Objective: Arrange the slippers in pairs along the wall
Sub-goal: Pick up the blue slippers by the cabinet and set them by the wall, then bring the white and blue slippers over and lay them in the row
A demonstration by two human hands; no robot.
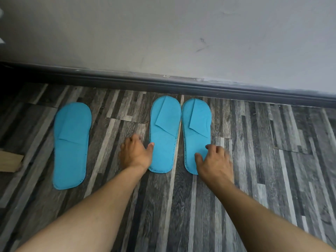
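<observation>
Three flat blue slippers lie on a grey, striped wood-look floor (272, 160), toes pointing at the wall (163, 33). A dark skirting (181, 84) runs along the foot of the wall.

The middle slipper (164, 131) and the right slipper (197, 128) lie side by side as a pair, their long edges nearly touching near the toes, a thin gap widening toward the heels. Their toes sit near the skirting without touching it. Each has its upper strap folded flat at a slant across the front half.

The left slipper (71, 142) lies alone, well apart from the pair, set a little further back from the skirting and tilted slightly. Its strap lies flat across the middle.

The left hand (135, 153) rests palm down on the floor just beside the middle slipper. Its thumb touches that slipper's left edge near the heel half; the fingers (134, 138) are loosely apart, curled, and hold nothing. They are a little blurred.

The right hand (216, 160) lies over the heel of the right slipper, covering its lower right part. Its fingers (212, 147) are spread apart and press flat on the slipper and the floor beside it, gripping nothing.

At the left edge of the view a tan, cardboard-like piece (10, 160) lies on the floor near the left slipper, not touching it.
</observation>
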